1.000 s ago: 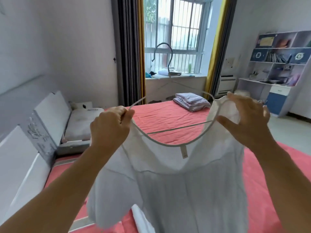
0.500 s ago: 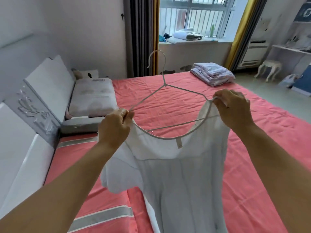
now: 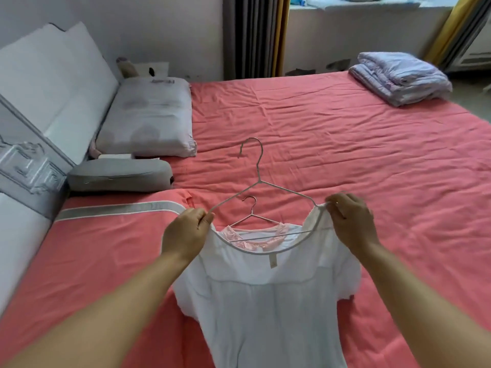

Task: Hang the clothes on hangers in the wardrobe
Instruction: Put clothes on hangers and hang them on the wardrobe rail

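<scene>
A white top (image 3: 268, 301) hangs in front of me on a thin wire hanger (image 3: 259, 171) whose hook points away. My left hand (image 3: 186, 235) grips the top's left shoulder together with the hanger's left end. At the other end, my right hand (image 3: 350, 221) pinches the right shoulder fabric over the hanger's arm. Below, on the bed, lies a second wire hanger (image 3: 251, 212) carrying a pink garment (image 3: 252, 236) of which only the collar shows behind the white neckline.
The coral-red bed (image 3: 345, 155) fills the view. Two pillows (image 3: 148, 115) and a white headboard (image 3: 39, 83) are on the left. A folded lilac quilt (image 3: 398, 78) lies at the far right corner. Dark curtains (image 3: 252, 35) hang beyond the bed.
My view has tilted down from the window to the bed. Both hands have lowered the white top on its hanger toward the mattress, bringing the pink garment on a second hanger into sight.
</scene>
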`<action>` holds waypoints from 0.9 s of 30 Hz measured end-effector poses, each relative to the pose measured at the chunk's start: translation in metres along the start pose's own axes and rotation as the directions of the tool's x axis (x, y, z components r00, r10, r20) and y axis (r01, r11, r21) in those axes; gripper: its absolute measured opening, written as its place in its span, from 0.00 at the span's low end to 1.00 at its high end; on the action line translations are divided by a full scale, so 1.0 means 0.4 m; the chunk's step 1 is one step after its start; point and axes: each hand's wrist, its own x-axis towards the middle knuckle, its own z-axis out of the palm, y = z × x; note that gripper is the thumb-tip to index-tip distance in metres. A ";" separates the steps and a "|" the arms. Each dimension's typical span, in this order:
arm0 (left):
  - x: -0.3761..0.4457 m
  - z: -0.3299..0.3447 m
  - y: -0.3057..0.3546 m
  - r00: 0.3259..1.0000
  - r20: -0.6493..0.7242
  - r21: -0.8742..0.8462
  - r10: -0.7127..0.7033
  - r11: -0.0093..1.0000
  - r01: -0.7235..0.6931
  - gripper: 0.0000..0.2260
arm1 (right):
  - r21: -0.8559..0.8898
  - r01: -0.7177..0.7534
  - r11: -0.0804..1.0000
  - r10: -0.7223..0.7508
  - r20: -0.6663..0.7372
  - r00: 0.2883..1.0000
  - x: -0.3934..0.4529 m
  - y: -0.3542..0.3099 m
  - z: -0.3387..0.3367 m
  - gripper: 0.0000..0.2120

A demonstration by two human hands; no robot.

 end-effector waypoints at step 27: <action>0.129 0.589 -0.285 0.999 -0.043 0.121 -0.010 0.993 0.015 0.20 | -0.387 0.009 0.922 0.200 0.498 0.844 0.019 0.304 0.598 0.25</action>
